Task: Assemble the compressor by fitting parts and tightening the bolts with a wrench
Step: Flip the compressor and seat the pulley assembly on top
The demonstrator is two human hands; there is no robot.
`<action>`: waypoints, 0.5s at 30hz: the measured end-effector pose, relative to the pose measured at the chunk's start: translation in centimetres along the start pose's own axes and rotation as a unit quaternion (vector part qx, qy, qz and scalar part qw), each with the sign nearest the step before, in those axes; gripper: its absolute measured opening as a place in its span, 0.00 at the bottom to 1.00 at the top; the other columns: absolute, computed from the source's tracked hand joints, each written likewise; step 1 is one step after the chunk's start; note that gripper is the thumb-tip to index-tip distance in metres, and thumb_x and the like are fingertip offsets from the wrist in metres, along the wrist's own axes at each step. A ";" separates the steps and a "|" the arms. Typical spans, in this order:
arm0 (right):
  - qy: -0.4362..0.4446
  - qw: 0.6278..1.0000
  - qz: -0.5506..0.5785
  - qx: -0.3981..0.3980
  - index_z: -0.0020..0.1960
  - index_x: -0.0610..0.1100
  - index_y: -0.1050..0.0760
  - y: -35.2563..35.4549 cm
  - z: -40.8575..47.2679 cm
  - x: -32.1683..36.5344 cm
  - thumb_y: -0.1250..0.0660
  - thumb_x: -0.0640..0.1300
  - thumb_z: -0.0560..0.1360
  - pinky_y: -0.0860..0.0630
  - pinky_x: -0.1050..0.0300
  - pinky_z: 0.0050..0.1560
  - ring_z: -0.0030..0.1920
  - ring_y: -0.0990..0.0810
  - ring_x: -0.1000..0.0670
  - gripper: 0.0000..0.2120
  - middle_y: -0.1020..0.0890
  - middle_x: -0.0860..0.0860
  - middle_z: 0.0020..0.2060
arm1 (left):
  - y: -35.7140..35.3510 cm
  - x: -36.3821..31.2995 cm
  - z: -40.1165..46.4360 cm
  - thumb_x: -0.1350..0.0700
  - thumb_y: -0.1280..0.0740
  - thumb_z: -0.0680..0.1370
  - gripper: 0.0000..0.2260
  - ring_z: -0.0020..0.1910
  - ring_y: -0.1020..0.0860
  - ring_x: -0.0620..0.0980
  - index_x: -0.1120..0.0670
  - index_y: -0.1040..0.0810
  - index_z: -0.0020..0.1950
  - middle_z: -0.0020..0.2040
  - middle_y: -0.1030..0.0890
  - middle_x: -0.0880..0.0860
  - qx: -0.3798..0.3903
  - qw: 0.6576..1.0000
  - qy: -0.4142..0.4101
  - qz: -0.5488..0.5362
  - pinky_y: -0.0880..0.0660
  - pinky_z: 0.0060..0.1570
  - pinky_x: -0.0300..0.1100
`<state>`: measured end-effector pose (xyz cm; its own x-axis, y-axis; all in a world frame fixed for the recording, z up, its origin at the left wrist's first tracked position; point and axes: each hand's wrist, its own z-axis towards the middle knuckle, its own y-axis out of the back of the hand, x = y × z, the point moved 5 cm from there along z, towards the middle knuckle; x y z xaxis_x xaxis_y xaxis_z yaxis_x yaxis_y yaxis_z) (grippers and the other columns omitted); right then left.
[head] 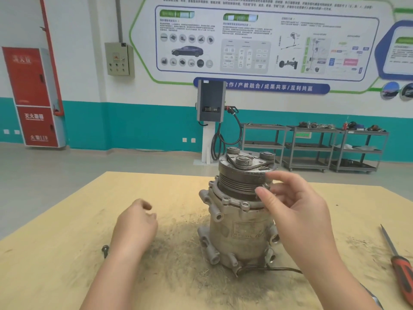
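Compressor (240,211) stood upright near the middle of the wooden table (67,253), pulley (242,179) and clutch plate (245,162) uppermost. Right hand (297,211) was raised beside the pulley, fingers loosely spread, thumb tip (262,193) at the lower pulley edge; firm contact could not be confirmed, nothing held. Left hand (134,224) hovered above the table left of the housing, fingers loosely curled, empty. One loose bolt (104,250) lay just left of the left wrist; a red-handled screwdriver (400,265) lay well apart at the right edge. No wrench visible. Judgement: pulley seating being checked. Advice: steady the housing with the left hand, turn the pulley gently to confirm free rotation, then start the bolt by hand before wrenching
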<state>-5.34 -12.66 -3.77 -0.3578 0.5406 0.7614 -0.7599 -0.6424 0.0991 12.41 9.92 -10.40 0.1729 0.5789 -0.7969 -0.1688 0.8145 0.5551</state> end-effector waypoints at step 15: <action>0.106 0.989 -0.092 0.050 0.40 0.56 0.21 -2.0 -0.6 -0.8 0.25 0.40 0.70 0.28 0.69 0.37 0.36 0.22 0.55 0.11 0.19 0.60 0.36 | 0.5 4.6 1.2 0.60 0.26 0.73 0.05 0.42 0.22 0.51 0.53 0.20 0.46 0.39 0.21 0.51 0.137 0.982 0.113 0.067 0.29 0.44 0.40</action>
<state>-3.84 -11.45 -4.99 -0.3329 0.7479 0.5743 -0.7686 -0.5680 0.2941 14.24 13.03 -13.45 -0.0579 0.6839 -0.7273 0.0972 0.7289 0.6777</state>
